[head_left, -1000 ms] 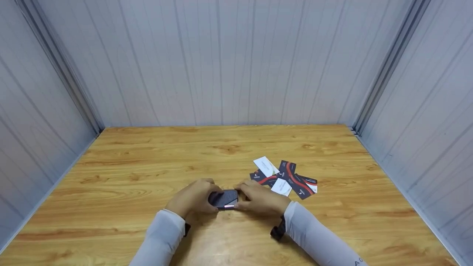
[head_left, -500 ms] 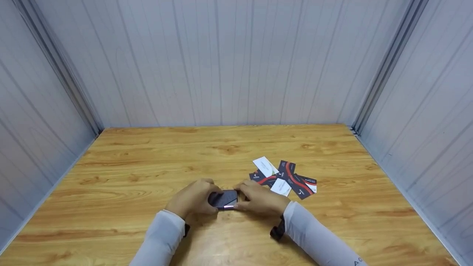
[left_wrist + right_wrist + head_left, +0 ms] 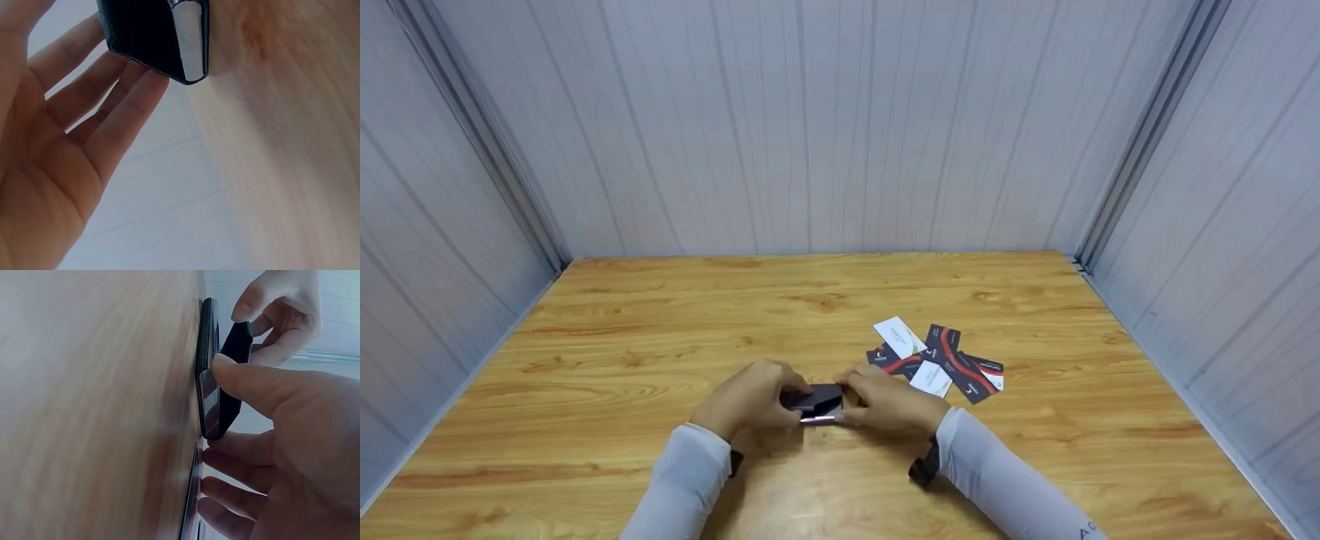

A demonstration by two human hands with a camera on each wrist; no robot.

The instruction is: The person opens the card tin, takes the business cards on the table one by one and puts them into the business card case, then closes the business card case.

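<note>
Case: dark case (image 3: 834,407) on the table near you, between your two hands, left of the cards; its base lies flat on the wood.
Flap: black flap (image 3: 237,344) tilted up off the base, leaving a gap along the side facing you.
Inlay: shiny silvery piece (image 3: 190,45) along the case's front edge, at your right thumb's end.
Left grip: your left hand (image 3: 748,399) pinches the flap, thumb on one face, fingers behind it.
Right grip: your right hand (image 3: 896,405) clamps the other end of the case between thumb and forefinger; its remaining fingers reach down beside the case, near the cards.
Cards, dark: dark cards (image 3: 944,345) with red curves, fanned and overlapping just past your right hand; print too small to read.
Cards, white: two white cards (image 3: 931,379) lie in the same spread, one nearer you, one farther off.
Arms: pale sleeves (image 3: 1014,480) on both, black straps (image 3: 925,470) at the wrists.
Table: wood-grain table (image 3: 660,330) under everything.
Walls: pale panelled walls (image 3: 840,135) behind and on both sides, grey strips in the corners.
</note>
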